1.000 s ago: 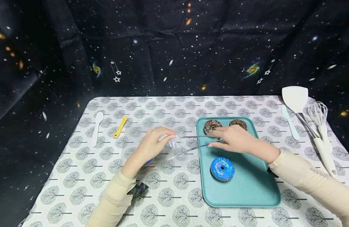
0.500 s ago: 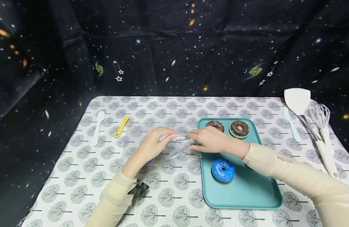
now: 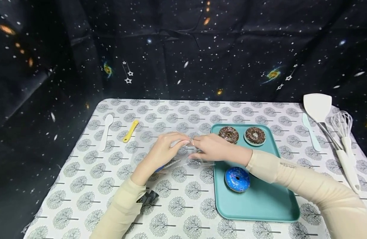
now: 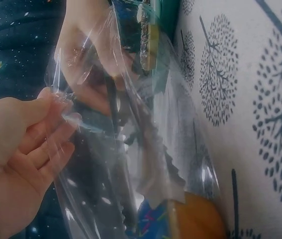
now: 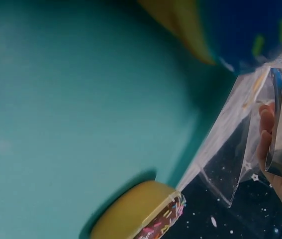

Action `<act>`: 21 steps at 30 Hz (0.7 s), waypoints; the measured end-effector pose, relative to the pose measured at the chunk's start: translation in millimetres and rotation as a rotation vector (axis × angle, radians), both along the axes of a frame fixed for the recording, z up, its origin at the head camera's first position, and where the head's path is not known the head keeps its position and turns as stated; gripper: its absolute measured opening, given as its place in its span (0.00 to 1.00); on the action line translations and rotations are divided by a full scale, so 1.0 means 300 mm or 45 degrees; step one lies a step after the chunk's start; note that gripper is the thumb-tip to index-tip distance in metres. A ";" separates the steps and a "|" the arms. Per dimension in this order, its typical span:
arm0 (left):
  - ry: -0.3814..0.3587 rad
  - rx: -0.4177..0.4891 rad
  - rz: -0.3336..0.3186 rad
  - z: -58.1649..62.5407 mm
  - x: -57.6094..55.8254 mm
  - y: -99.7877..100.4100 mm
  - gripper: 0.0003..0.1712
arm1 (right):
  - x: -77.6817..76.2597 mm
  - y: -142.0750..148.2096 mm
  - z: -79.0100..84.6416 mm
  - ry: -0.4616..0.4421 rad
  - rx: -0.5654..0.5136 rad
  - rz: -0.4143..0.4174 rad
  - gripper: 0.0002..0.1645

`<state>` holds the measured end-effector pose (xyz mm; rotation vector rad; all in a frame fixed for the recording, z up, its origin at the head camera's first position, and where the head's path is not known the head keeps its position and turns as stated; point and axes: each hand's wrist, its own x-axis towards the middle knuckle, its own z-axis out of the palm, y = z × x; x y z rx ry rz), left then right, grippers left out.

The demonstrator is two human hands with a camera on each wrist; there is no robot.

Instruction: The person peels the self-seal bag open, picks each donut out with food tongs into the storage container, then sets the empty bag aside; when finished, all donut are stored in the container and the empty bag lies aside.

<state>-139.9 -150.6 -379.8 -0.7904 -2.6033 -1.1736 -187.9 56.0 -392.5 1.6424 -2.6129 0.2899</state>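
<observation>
A clear plastic bag [image 4: 200, 149] lies on the table, its rim pinched between the thumb and fingers of my left hand [image 3: 164, 151]. My right hand [image 3: 214, 146] grips metal tongs [image 4: 153, 169] at the bag's mouth, and their serrated ends reach inside. A blue-iced donut [image 4: 195, 219] is in the bag by the tong tips; whether they clasp it I cannot tell. To the right, a teal tray [image 3: 270, 209] bears another blue donut [image 3: 237, 179] and two chocolate donuts [image 3: 228, 134] with sprinkles, the second [image 3: 255, 136] farther right.
At the left lie a white spoon [image 3: 106, 132] and a yellow-handled utensil [image 3: 130, 131]. Along the right edge are a mint spreader [image 3: 311, 132], a white spatula [image 3: 318, 108] and a whisk [image 3: 343, 126]. A dark starry cloth [image 3: 183, 49] hangs behind the table.
My right hand has moved left off the tray's far end, pushing the tongs deeper into the bag. The chocolate donuts are uncovered. My left hand has kept its pinch on the bag.
</observation>
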 end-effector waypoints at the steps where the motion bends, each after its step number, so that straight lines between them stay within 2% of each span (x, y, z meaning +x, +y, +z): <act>1: 0.003 -0.004 0.004 0.001 0.000 0.000 0.09 | -0.001 -0.003 -0.002 -0.010 -0.001 -0.003 0.30; 6: -0.007 -0.014 0.011 0.004 0.003 0.001 0.09 | -0.001 -0.018 -0.009 -0.063 -0.005 -0.011 0.32; 10: -0.017 -0.013 0.003 0.010 0.005 0.000 0.09 | 0.006 -0.033 0.001 -0.118 -0.001 0.002 0.25; 16: -0.010 -0.003 0.000 0.013 0.005 -0.003 0.09 | 0.021 -0.050 0.019 -0.081 0.009 0.053 0.17; 21: 0.002 -0.006 0.009 0.009 0.006 -0.003 0.09 | 0.028 -0.044 0.012 -0.051 -0.011 0.066 0.13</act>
